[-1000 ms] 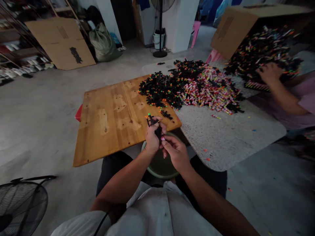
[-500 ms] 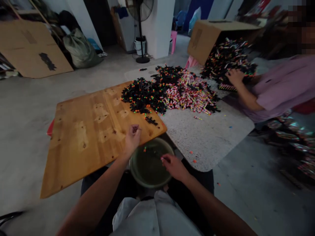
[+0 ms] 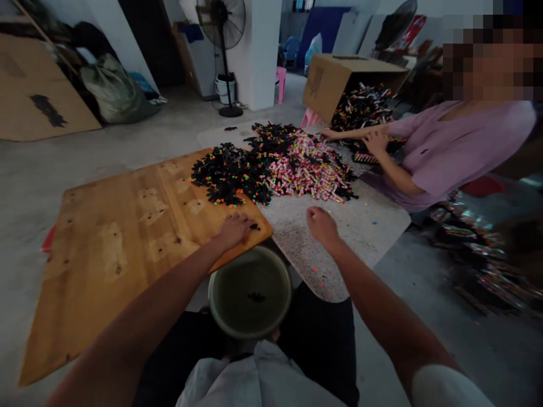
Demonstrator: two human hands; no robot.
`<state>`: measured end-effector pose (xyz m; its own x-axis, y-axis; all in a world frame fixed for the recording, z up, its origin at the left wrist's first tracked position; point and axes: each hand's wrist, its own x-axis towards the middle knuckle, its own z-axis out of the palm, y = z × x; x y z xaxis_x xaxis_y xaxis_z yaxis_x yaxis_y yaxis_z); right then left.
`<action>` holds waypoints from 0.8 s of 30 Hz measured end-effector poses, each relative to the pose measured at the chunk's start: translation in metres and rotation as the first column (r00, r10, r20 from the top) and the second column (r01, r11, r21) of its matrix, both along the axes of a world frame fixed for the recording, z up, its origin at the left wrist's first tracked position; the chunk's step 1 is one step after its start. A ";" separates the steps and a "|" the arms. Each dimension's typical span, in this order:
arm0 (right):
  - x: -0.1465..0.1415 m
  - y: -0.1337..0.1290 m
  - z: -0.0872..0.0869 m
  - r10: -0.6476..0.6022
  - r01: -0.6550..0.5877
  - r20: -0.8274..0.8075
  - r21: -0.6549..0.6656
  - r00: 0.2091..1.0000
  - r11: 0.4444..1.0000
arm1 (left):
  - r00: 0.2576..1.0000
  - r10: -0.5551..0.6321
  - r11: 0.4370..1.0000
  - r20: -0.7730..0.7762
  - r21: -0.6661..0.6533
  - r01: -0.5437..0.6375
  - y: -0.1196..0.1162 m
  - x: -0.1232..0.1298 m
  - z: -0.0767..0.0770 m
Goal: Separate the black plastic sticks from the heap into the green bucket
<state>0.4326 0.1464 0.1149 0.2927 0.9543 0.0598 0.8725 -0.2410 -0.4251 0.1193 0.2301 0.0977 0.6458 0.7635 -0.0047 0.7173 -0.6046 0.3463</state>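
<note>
My left hand (image 3: 236, 230) rests at the right corner of the wooden board (image 3: 139, 226), its fingers over a small black piece (image 3: 254, 226). Above the grey speckled table (image 3: 292, 237) is my right hand (image 3: 321, 224), fingers curled; whatever they may hold is hidden. Ahead of both hands lie a heap of black pieces with orange and green tips (image 3: 233, 169) and a heap of pink and white wrapped pieces (image 3: 307, 169). Below my left hand stands a round bucket (image 3: 250, 328) with a black piece (image 3: 256, 297) inside.
At the right a person in a pink shirt (image 3: 462, 147) reaches into black pieces by a tipped cardboard box (image 3: 324, 85). Wrapped bundles (image 3: 479, 265) lie on the floor at the right. A standing fan (image 3: 223, 56) is at the back.
My left hand has moved onto the board's corner over the black piece. My right hand has left the bucket for the speckled table. A black piece now lies in the bucket. The view has shifted.
</note>
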 end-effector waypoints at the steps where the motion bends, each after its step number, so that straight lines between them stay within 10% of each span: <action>1: 0.019 0.015 0.001 -0.065 0.070 0.095 -0.051 0.993 0.996 | 1.000 0.006 1.000 -0.004 -0.008 -0.006 -0.004 -0.004 0.001; 5: 0.058 0.041 -0.012 -0.042 0.087 0.238 -0.181 0.970 0.980 | 0.999 -0.002 1.000 -0.054 0.018 0.003 -0.024 -0.022 0.002; 13: 0.040 0.031 -0.039 0.089 -0.051 0.299 -0.133 0.950 0.990 | 0.993 0.089 0.992 -0.074 0.097 -0.081 -0.058 -0.050 0.001; 24: 0.087 0.004 -0.016 0.169 -0.097 0.282 -0.254 0.945 0.962 | 0.995 0.079 0.996 -0.067 0.056 -0.075 -0.069 -0.059 -0.001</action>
<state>0.5193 0.1507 0.0989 0.1655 0.9807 -0.1046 0.9808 -0.1747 -0.0864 0.0603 0.1611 0.0965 0.5844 0.8114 -0.0054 0.7836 -0.5626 0.2634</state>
